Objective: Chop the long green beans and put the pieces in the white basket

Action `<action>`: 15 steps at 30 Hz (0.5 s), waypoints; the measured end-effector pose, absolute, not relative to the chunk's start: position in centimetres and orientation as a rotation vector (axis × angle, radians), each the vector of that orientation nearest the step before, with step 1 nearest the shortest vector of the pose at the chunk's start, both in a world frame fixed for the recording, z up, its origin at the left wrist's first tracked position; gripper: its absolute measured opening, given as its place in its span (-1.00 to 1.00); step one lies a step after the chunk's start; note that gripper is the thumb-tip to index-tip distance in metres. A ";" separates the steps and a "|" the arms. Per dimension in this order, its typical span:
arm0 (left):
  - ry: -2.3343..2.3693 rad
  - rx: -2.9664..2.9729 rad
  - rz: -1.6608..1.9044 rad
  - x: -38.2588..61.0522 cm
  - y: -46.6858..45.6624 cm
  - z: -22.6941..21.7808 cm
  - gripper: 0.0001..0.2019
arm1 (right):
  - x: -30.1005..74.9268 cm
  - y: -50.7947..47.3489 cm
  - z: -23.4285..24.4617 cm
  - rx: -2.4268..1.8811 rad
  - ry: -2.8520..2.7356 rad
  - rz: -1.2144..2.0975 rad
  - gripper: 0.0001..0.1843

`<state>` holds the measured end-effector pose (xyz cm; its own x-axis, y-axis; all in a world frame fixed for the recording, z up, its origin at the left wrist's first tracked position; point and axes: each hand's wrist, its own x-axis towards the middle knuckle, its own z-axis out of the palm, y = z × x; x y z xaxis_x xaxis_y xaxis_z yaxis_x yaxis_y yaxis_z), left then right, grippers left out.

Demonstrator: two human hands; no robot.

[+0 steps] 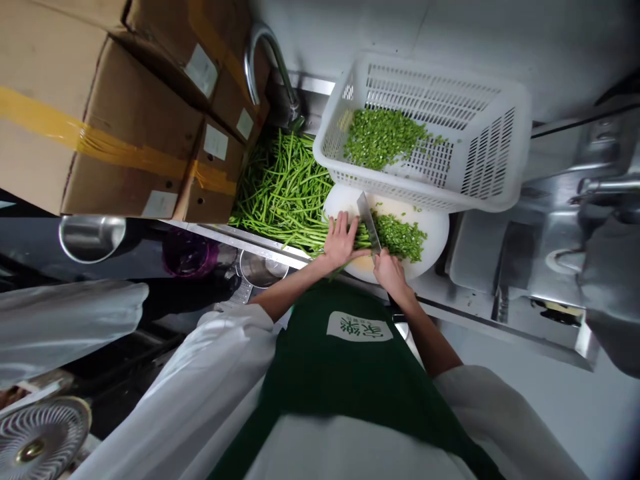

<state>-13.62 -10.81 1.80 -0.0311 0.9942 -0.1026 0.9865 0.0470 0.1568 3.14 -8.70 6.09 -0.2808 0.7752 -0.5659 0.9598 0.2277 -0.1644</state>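
Note:
My right hand (390, 272) is closed around the handle of a kitchen knife (369, 220). Its broad blade slants across the white round cutting board (436, 243), between whole stalks and cut pieces. My left hand (340, 245) lies with fingers spread on the ends of long green stalks (285, 190), just left of the blade. The stalks, which look like garlic scapes or thin long beans, spread in a thick heap to the left of the board. Right of the knife sits a pile of chopped green pieces (403, 239).
Behind the board stands a white perforated plastic basket (505, 113) with chopped greens (383, 137) in it. A curved faucet (267, 40) rises at the back left beside stacked cardboard boxes (135, 120). Metal pans (473, 253) lie to the right. A steel pot (93, 237) is below left.

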 end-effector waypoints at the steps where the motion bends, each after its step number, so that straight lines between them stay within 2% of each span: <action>1: 2.106 2.067 -0.026 -13.9 -11.4 1.9 0.10 | 3.1 -8.7 6.1 1.607 2.140 -0.699 -0.68; 2: 2.081 2.080 -0.113 -14.2 -11.9 1.8 0.22 | 3.2 -8.6 6.0 1.609 2.139 -0.699 -0.68; 4: 2.044 2.108 -0.239 -14.8 -12.2 1.7 0.28 | 3.6 -8.3 5.9 1.606 2.135 -0.709 -0.68; 9: 1.901 2.253 -0.323 -15.7 -9.7 1.3 0.00 | 6.0 -7.8 5.6 1.637 2.094 -0.723 -0.67; 15: 1.942 2.292 -0.157 -14.4 -8.4 0.3 -0.13 | 6.3 -9.2 5.7 1.644 2.143 -0.701 -0.68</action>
<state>-14.43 -8.39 0.32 0.1648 0.9724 -0.1651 0.9863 -0.1614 0.0340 6.34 -9.22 5.69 -0.2660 0.7906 -0.5515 0.9637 0.2046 -0.1715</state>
